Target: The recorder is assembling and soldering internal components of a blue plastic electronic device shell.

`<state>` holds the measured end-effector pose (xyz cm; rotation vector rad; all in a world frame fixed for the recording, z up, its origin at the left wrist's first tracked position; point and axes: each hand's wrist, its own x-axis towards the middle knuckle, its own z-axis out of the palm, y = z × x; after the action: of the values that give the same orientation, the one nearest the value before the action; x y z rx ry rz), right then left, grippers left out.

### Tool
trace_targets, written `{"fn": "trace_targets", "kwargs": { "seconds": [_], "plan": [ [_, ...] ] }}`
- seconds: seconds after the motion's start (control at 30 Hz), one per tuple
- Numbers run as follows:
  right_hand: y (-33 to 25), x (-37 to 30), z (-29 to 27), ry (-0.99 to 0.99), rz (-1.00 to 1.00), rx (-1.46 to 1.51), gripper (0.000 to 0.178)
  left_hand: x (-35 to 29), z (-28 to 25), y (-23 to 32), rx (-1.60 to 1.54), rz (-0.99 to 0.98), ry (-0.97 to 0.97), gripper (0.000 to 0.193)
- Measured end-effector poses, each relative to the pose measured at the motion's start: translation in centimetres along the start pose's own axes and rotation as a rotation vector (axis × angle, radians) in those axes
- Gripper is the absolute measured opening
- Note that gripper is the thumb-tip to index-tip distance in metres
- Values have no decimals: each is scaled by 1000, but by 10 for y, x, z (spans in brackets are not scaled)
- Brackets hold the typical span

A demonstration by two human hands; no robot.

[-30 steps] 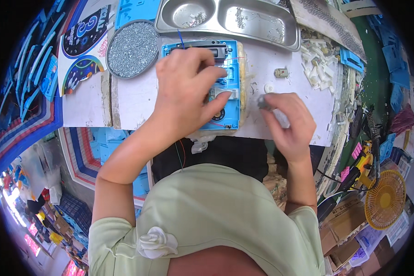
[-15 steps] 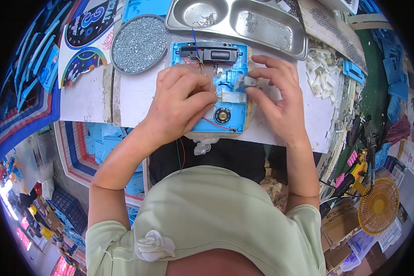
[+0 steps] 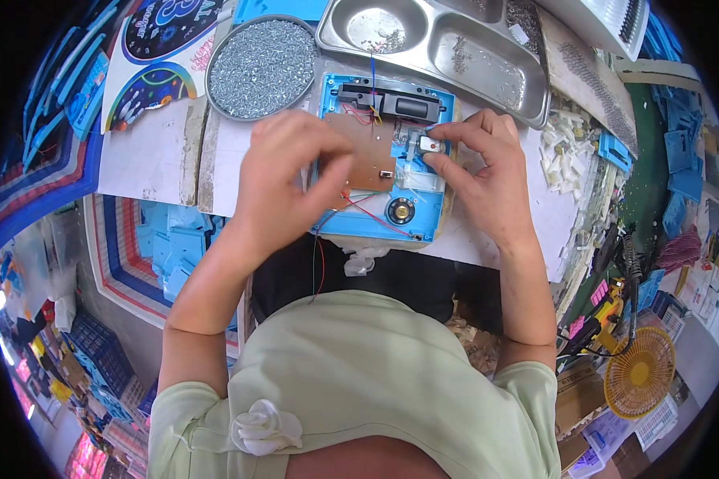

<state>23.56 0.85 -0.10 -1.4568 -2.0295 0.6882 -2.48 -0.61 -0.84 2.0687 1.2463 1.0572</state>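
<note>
A blue plastic casing lies in front of me on the table. Inside it are a black bar-shaped module, a round black speaker, a clear block and thin coloured wires. A brown circuit board covers the casing's left part. My left hand, slightly blurred, is over the left edge of the board, thumb and fingers apart, with nothing visible in them. My right hand pinches a small white-and-clear part at the casing's right side, above the clear block.
A round grey tray full of small metal pieces stands behind left. A steel compartment tray with a few tiny parts is at the back. White plastic pieces are heaped to the right. A yellow fan stands lower right.
My left hand has drawn left and its fingers have spread, uncovering the circuit board. My right hand has brought the small part inward, down to the casing. The view has shifted slightly.
</note>
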Motion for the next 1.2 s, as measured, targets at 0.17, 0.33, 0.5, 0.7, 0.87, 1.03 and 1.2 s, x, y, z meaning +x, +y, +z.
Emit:
{"fn": "trace_targets", "kwargs": {
  "seconds": [0.17, 0.33, 0.5, 0.7, 0.87, 1.03, 1.2],
  "plan": [
    [-5, 2, -4, -45, 42, -22, 30, 6, 1, -11, 75, -16, 50, 6],
    [-3, -3, 1, -6, 43, 36, 25, 2, 5, -13, 64, 9, 44, 5],
    [1, -2, 1, 4, 2, 73, 25, -1, 8, -14, 78, 20, 42, 6],
    [2, -2, 1, 2, -10, 105, 25, 4, 8, -14, 85, 54, 87, 7],
    [0, -2, 2, -9, 73, 196, 26, 5, 6, -12, 95, 20, 29, 9],
    [-1, 3, -4, -107, 203, 116, 29, 7, 11, -17, 91, 39, 81, 6],
    [-3, -1, -9, -62, 167, 79, 29, 14, 13, -17, 106, 50, 104, 7]
  ]
}}
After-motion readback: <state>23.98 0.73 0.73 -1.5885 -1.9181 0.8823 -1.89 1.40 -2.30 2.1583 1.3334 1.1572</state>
